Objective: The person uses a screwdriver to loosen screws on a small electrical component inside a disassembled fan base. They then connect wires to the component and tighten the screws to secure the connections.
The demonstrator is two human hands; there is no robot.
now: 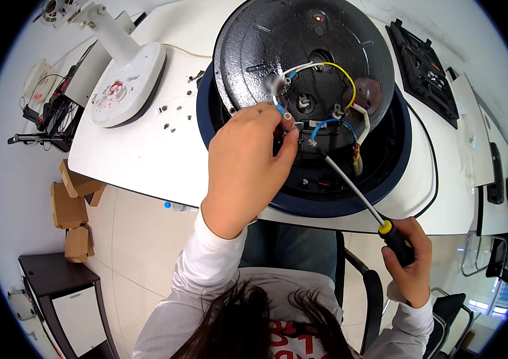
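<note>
A black metal disc (pixel 248 45) with yellow, blue and white wires, some ending in ring terminals, rests tilted on a dark blue round housing (pixel 394 173). My left hand (pixel 248 164) is closed at the disc's lower left, beside a white wire's ring terminal (pixel 285 115); what its fingertips grip is unclear. My right hand (pixel 409 260) grips a screwdriver (pixel 355 190) with a black and yellow handle. The screwdriver's tip is at or close to a small metal terminal (pixel 312 141) where the blue wire ends, to the right of my left thumb.
A white stand (pixel 122 102) and small metal parts (pixel 164 109) lie on the white table (pixel 116 167) at left. An open black tool case (pixel 421 72) is at right, near a black cable (pixel 433 167). Cardboard boxes (pixel 68 203) and a dark cabinet (pixel 50 269) stand below left.
</note>
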